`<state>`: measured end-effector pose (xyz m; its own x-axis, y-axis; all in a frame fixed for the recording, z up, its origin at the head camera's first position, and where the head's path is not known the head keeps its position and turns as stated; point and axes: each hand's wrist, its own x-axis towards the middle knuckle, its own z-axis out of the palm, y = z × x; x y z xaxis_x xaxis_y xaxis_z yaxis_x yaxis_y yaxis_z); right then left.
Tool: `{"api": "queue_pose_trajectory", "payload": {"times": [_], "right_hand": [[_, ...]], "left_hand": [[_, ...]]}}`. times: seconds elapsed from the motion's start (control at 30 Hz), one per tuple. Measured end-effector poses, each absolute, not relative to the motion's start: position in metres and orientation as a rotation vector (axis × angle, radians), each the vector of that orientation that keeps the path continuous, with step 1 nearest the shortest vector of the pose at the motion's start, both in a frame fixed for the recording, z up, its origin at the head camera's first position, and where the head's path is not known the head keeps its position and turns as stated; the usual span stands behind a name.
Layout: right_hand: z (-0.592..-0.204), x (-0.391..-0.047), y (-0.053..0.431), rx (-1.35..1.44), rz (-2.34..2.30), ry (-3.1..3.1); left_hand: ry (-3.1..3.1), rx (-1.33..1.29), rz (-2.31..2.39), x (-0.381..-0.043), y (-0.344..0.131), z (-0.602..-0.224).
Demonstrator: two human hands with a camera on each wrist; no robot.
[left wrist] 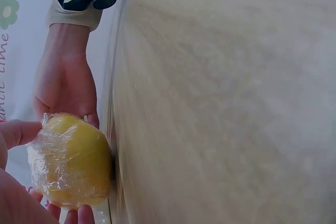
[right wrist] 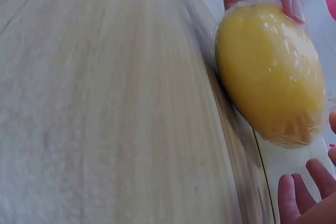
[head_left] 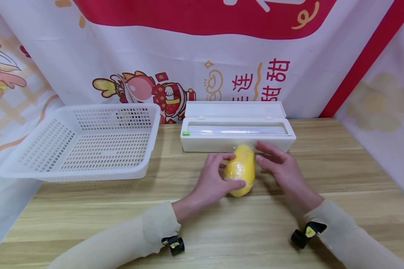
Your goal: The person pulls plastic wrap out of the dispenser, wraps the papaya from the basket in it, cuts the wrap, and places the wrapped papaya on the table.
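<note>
A yellow mango-like fruit, wrapped in clear cling film, stands on the wooden table in front of the white film box. My left hand grips it from the left, thumb on the near side and fingers round the far side. Beside its right flank, my right hand has its fingers loosely bent and apart from the fruit. In the left wrist view, film bunches in creases over the wrapped fruit. The right wrist view shows the film lying smoother on the fruit, with the right fingers below it.
Behind the fruit, the white cling film box has its lid raised and a film roll inside. A white perforated basket stands at the left. Printed cloth hangs along the table's back edge.
</note>
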<state>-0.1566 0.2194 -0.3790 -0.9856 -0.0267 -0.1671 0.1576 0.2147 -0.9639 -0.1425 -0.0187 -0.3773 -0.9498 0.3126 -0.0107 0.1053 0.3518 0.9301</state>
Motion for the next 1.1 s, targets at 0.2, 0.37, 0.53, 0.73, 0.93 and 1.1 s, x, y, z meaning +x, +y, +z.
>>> {"api": "queue_pose_trajectory", "payload": {"times": [0.2, 0.37, 0.53, 0.73, 0.93, 1.1], "right_hand": [[-0.381, -0.157, 0.223, 0.076, -1.869, 2.355], [-0.381, -0.155, 0.227, 0.017, -1.818, 2.385], [-0.378, -0.154, 0.232, -0.028, -1.718, 2.421], [-0.379, -0.153, 0.240, -0.121, -1.660, 2.411], [-0.380, -0.148, 0.245, -0.159, -1.618, 2.440], [-0.380, -0.137, 0.245, -0.105, -1.519, 2.532]], "left_hand": [[2.378, 0.445, 1.611, -0.143, -0.019, -0.375], [2.396, 0.450, 1.581, -0.145, -0.016, -0.375], [2.429, 0.472, 1.548, -0.149, -0.016, -0.376], [2.404, 0.516, 1.546, -0.154, -0.019, -0.374], [2.381, 0.499, 1.545, -0.160, -0.022, -0.372], [2.396, 0.445, 1.569, -0.164, -0.024, -0.369]]}}
